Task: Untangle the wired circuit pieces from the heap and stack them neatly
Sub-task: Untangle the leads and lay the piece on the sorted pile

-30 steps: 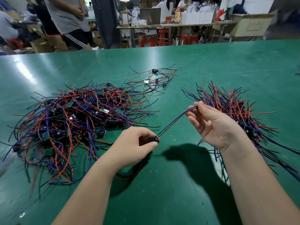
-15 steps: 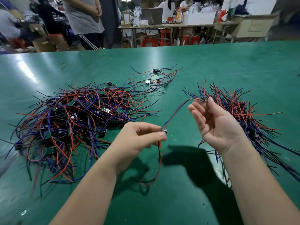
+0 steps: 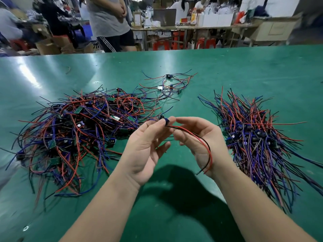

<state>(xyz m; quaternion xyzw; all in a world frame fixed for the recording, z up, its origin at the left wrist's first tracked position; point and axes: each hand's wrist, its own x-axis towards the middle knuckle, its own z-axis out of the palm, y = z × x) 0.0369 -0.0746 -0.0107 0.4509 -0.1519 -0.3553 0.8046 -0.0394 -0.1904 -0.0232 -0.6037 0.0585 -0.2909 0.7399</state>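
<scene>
Piece [image 3: 165, 121] pinched tight in the left hand's [image 3: 145, 145] grip. Right hand [image 3: 190, 145] meets it, wires [image 3: 208, 151] across its palm; whether that grip clamps, can't tell.

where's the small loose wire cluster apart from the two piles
Head view, far centre of the green table: the small cluster lies beyond the tangled heap's right end, left of the neat stack.

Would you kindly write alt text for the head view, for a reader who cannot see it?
Two bare hands work above a green table: the left hand pinches a small wired circuit piece, whose red and black wires trail across the right hand. A tangled heap lies left, a neater stack right.
</scene>
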